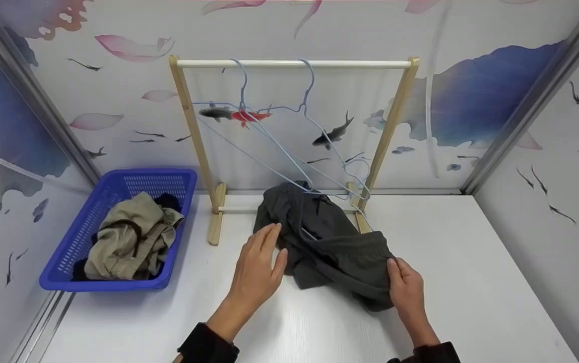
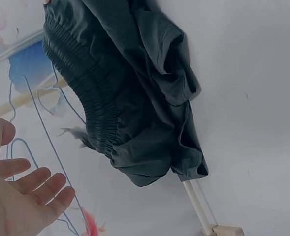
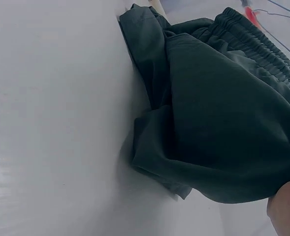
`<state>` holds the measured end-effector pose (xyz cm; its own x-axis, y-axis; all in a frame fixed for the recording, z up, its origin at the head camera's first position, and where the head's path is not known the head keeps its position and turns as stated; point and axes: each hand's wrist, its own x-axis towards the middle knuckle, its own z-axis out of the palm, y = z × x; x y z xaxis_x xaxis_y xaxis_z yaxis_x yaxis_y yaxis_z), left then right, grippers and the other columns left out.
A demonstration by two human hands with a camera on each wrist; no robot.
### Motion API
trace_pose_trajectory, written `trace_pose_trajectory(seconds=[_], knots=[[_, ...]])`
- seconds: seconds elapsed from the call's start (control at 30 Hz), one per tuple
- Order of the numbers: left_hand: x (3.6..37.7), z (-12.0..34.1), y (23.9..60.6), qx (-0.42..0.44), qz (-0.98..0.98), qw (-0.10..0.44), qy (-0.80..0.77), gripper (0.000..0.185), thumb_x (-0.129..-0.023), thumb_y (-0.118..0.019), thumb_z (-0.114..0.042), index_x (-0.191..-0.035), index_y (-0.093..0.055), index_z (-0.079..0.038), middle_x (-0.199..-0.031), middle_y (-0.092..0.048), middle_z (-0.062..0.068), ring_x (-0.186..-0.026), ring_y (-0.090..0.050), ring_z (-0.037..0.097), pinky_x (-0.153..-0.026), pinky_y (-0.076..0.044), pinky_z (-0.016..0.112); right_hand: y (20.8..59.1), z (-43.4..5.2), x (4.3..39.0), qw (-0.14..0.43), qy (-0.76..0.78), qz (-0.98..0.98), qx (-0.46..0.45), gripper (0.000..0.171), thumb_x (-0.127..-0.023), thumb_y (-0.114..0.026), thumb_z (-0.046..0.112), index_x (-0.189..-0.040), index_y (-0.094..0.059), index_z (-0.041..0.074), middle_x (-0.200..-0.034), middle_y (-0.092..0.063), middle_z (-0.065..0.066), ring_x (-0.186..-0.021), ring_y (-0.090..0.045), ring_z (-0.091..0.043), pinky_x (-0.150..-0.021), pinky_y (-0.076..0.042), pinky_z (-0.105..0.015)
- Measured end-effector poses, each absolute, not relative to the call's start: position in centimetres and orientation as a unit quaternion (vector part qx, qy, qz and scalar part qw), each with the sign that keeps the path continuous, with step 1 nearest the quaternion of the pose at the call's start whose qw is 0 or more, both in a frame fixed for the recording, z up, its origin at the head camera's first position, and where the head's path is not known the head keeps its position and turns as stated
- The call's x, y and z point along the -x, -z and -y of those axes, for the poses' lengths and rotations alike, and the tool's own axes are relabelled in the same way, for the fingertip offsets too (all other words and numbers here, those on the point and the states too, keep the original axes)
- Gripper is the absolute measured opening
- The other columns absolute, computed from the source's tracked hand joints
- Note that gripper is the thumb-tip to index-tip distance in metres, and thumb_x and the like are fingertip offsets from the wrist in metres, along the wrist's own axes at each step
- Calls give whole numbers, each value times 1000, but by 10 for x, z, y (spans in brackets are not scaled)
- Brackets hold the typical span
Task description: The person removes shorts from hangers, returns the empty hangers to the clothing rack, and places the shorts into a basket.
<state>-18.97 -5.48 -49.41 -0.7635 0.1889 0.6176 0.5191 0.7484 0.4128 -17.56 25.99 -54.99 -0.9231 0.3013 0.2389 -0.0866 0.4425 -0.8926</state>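
Note:
Dark grey shorts (image 1: 339, 257) with a gathered elastic waistband (image 2: 80, 73) lie bunched at the foot of a small clothes rack. My right hand (image 1: 407, 290) pinches the waistband's right end between thumb and fingers; only a bit of that hand (image 3: 286, 209) shows in the right wrist view. My left hand (image 1: 256, 269) is beside the shorts' left side, fingers extended; in the left wrist view its palm (image 2: 16, 191) faces up, holding nothing. Blue wire hangers (image 1: 314, 113) hang from the rail, their lower ends reaching the shorts. A piece of wire runs into the waist opening, partly hidden by cloth.
The rack has a white rail (image 1: 360, 64) and wooden side posts (image 1: 395, 121). At the left, a blue plastic basket (image 1: 108, 286) holds khaki clothing (image 1: 135, 237) and some black cloth. All stand on a white table (image 1: 470, 282) with patterned walls around it.

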Motion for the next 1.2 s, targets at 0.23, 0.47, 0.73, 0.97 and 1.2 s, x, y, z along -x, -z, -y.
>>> trace_pose_trajectory(seconds=[0.23, 0.47, 0.73, 0.97, 1.2], knots=[[190, 58, 496, 198, 891, 285, 292, 48, -101, -66, -19, -144, -57, 1, -139, -60, 17, -126, -59, 32, -103, -49, 49, 552, -260, 171, 147, -529, 833, 67, 27, -109, -52, 13, -91, -66, -2, -72, -47, 0, -69, -44, -10, -64, -37, -23], [190, 61, 498, 194, 891, 286, 293, 48, -100, -66, -19, -142, -58, 3, -137, -60, 18, -125, -59, 34, -102, -50, 51, 555, -262, 169, 95, -527, 841, 77, 26, -110, -52, 15, -92, -63, 0, -79, -48, -1, -73, -43, -11, -67, -37, -26], [190, 64, 499, 189, 892, 287, 295, 46, -101, -65, -19, -141, -58, 3, -137, -60, 18, -125, -59, 35, -102, -49, 51, 554, -264, 169, 61, -535, 840, 70, 27, -109, -52, 16, -89, -62, 1, -80, -50, -2, -74, -44, -12, -67, -38, -27], [195, 68, 503, 184, 889, 292, 302, 45, -99, -67, -14, -139, -59, 5, -135, -61, 19, -125, -60, 36, -103, -49, 52, 549, -262, 168, 57, -563, 824, 42, 27, -108, -55, 14, -85, -64, 2, -77, -50, 0, -72, -46, -12, -67, -38, -26], [205, 75, 512, 160, 897, 268, 312, 44, -100, -67, -15, -139, -59, 5, -135, -61, 21, -125, -59, 38, -104, -48, 52, 546, -262, 172, 48, -562, 826, 18, 25, -106, -58, 11, -83, -64, 3, -73, -46, 1, -69, -43, -11, -65, -36, -26]])
